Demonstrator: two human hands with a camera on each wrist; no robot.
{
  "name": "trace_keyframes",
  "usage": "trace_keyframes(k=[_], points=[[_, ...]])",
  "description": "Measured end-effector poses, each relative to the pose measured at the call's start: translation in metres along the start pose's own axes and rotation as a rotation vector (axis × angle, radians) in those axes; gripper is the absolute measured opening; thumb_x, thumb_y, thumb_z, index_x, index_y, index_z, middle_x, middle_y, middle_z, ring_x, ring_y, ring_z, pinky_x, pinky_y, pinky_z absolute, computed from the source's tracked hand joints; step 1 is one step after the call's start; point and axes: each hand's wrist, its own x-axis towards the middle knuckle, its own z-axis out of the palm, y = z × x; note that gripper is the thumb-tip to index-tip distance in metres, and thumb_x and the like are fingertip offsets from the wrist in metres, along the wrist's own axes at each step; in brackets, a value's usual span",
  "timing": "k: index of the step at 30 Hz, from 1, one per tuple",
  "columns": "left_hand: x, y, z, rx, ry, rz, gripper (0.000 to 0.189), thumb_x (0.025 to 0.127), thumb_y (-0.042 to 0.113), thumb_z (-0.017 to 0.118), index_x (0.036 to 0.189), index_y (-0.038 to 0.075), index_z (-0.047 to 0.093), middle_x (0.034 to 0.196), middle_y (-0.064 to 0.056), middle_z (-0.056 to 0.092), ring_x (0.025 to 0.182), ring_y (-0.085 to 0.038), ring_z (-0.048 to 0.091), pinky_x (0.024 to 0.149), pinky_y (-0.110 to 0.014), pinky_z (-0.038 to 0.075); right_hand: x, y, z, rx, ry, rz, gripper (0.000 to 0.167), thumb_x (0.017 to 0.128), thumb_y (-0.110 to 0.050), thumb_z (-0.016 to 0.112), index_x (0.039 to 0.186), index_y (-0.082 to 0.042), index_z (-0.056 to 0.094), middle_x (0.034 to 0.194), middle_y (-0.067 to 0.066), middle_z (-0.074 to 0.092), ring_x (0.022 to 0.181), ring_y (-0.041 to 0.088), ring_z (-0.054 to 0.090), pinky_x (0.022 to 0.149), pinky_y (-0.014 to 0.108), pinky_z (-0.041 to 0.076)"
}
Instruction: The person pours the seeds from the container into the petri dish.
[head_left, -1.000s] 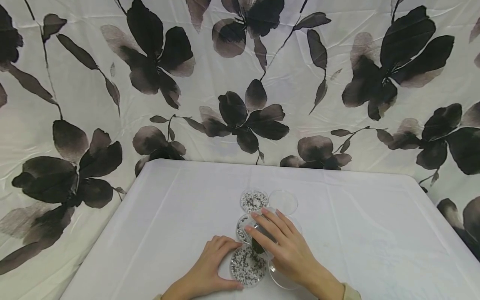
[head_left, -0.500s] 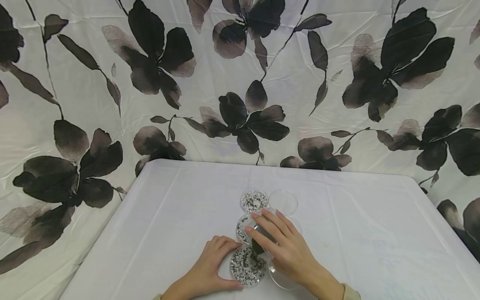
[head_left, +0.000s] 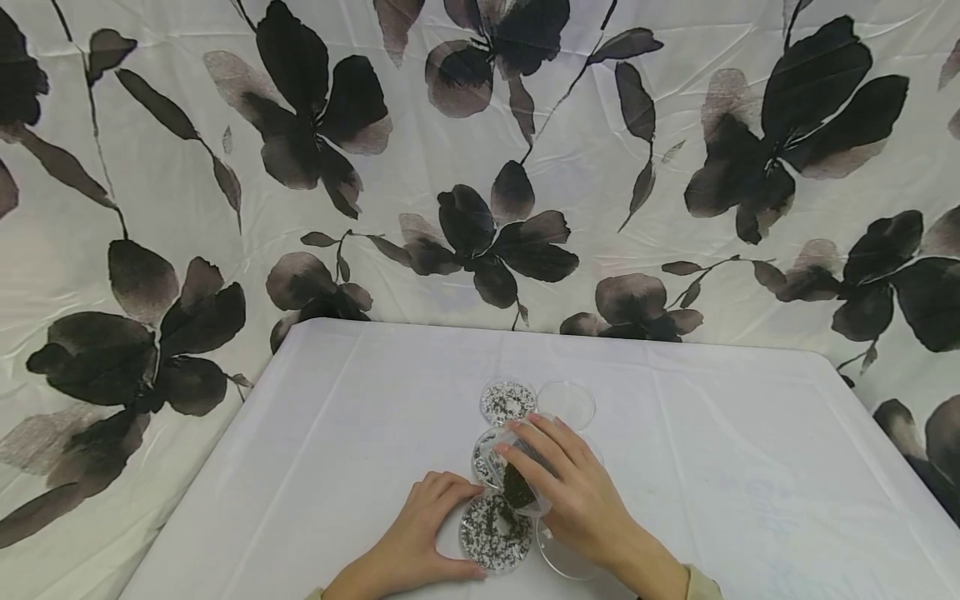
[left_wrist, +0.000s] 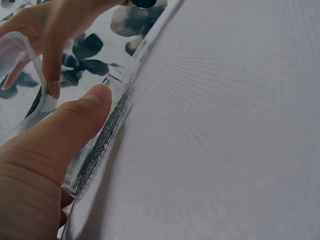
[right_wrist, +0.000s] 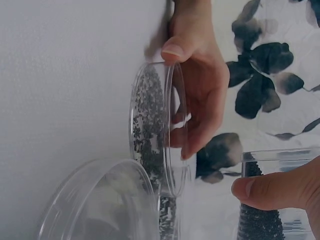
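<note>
My left hand (head_left: pixel 423 533) grips the near petri dish (head_left: pixel 487 546) from its left side, thumb at the front edge and fingertips at the back. Black granules cover much of the dish's floor, with a pale patch among them. In my right hand (head_left: pixel 581 492) is a clear plastic cup (head_left: pixel 542 505), tilted with its mouth low over the dish's right part. Dark granules (head_left: pixel 516 487) lie gathered inside the cup toward that mouth. The right wrist view shows the thumb pressed on the cup's wall (right_wrist: pixel 295 227) and the left hand (right_wrist: pixel 207 90) around the dish (right_wrist: pixel 150 120).
Behind the near dish stand a middle petri dish (head_left: pixel 486 457) and a far one (head_left: pixel 508 402), both with scattered black granules. To their right lie clear round lids (head_left: pixel 567 406), and another (head_left: pixel 558 557) sits by my right wrist. A floral cloth (head_left: pixel 480 167) hangs behind the white table (head_left: pixel 712 467).
My right hand has turned the cup a little and shifted slightly, so more dark granules show near its mouth. More dark granules cover the near dish. My left hand stays put.
</note>
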Motion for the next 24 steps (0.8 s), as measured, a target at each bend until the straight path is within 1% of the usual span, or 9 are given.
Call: trace_keyframes(k=[3, 7, 9, 12, 16, 18, 20, 22, 24], points=[[0.0, -0.001, 0.0, -0.004, -0.006, 0.0, 0.083, 0.068, 0.064, 0.082, 0.135, 0.024, 0.055, 0.125, 0.017, 0.051, 0.112, -0.004, 0.041, 0.093, -0.034, 0.039, 0.0, 0.001, 0.0, 0.033, 0.003, 0.03, 0.094, 0.049, 0.01, 0.076, 0.139, -0.003, 0.055, 0.143, 0.02, 0.051, 0.13, 0.042, 0.045, 0.113, 0.045, 0.032], [0.0, -0.002, 0.001, -0.012, 0.002, 0.008, 0.084, 0.066, 0.064, 0.083, 0.135, 0.023, 0.056, 0.125, 0.017, 0.051, 0.112, -0.003, 0.042, 0.094, -0.034, 0.039, -0.001, 0.003, -0.001, 0.129, 0.017, 0.122, 0.098, 0.052, -0.01, 0.092, 0.141, -0.001, 0.051, 0.144, 0.019, 0.049, 0.135, 0.039, 0.042, 0.117, 0.041, 0.028], [0.0, -0.002, 0.002, -0.004, 0.007, 0.019, 0.084, 0.067, 0.064, 0.082, 0.135, 0.023, 0.056, 0.125, 0.016, 0.051, 0.112, -0.004, 0.042, 0.094, -0.034, 0.039, -0.003, 0.005, -0.002, 0.209, 0.034, 0.189, 0.098, 0.056, -0.014, 0.093, 0.142, 0.0, 0.049, 0.144, 0.019, 0.048, 0.136, 0.037, 0.04, 0.117, 0.04, 0.027], [0.0, -0.002, 0.003, 0.009, 0.012, 0.031, 0.084, 0.067, 0.064, 0.082, 0.135, 0.022, 0.055, 0.124, 0.014, 0.052, 0.112, -0.005, 0.042, 0.093, -0.035, 0.039, -0.006, 0.007, -0.004, 0.328, 0.04, 0.322, 0.1, 0.059, -0.017, 0.094, 0.145, -0.001, 0.046, 0.146, 0.016, 0.046, 0.137, 0.033, 0.039, 0.117, 0.038, 0.029], [0.0, -0.002, 0.004, -0.004, 0.003, 0.016, 0.085, 0.067, 0.064, 0.082, 0.136, 0.023, 0.055, 0.124, 0.014, 0.052, 0.113, -0.003, 0.041, 0.094, -0.034, 0.038, -0.009, 0.011, -0.01, 0.432, 0.011, 0.538, 0.107, 0.06, -0.018, 0.096, 0.151, -0.01, 0.04, 0.151, 0.007, 0.042, 0.139, 0.023, 0.038, 0.114, 0.037, 0.031], [0.0, -0.002, 0.004, -0.006, 0.007, 0.022, 0.084, 0.067, 0.064, 0.082, 0.135, 0.022, 0.055, 0.124, 0.014, 0.053, 0.113, -0.004, 0.042, 0.094, -0.034, 0.038, -0.009, 0.014, -0.012, 0.506, 0.021, 0.622, 0.111, 0.06, -0.015, 0.096, 0.153, -0.014, 0.037, 0.153, 0.004, 0.041, 0.139, 0.021, 0.038, 0.114, 0.039, 0.033], [0.0, -0.001, 0.003, -0.001, 0.014, 0.035, 0.084, 0.067, 0.063, 0.083, 0.135, 0.022, 0.056, 0.124, 0.013, 0.053, 0.113, -0.005, 0.042, 0.094, -0.035, 0.038, -0.008, 0.017, -0.015, 0.586, 0.056, 0.677, 0.113, 0.059, -0.008, 0.096, 0.154, -0.014, 0.035, 0.154, 0.002, 0.04, 0.14, 0.023, 0.038, 0.114, 0.039, 0.034], [0.001, -0.001, 0.003, 0.006, 0.022, 0.045, 0.083, 0.067, 0.062, 0.083, 0.134, 0.022, 0.056, 0.123, 0.013, 0.053, 0.112, -0.005, 0.043, 0.093, -0.035, 0.038, -0.007, 0.021, -0.017, 0.653, 0.101, 0.703, 0.115, 0.058, -0.001, 0.095, 0.154, -0.015, 0.034, 0.154, 0.005, 0.039, 0.139, 0.023, 0.038, 0.112, 0.038, 0.036], [0.001, -0.001, 0.002, 0.018, 0.036, 0.066, 0.083, 0.067, 0.061, 0.084, 0.134, 0.02, 0.056, 0.123, 0.012, 0.053, 0.11, -0.006, 0.043, 0.092, -0.035, 0.039, -0.006, 0.024, -0.019, 0.686, 0.132, 0.721, 0.116, 0.057, 0.005, 0.093, 0.154, -0.015, 0.033, 0.155, 0.006, 0.038, 0.14, 0.024, 0.037, 0.111, 0.036, 0.036]])
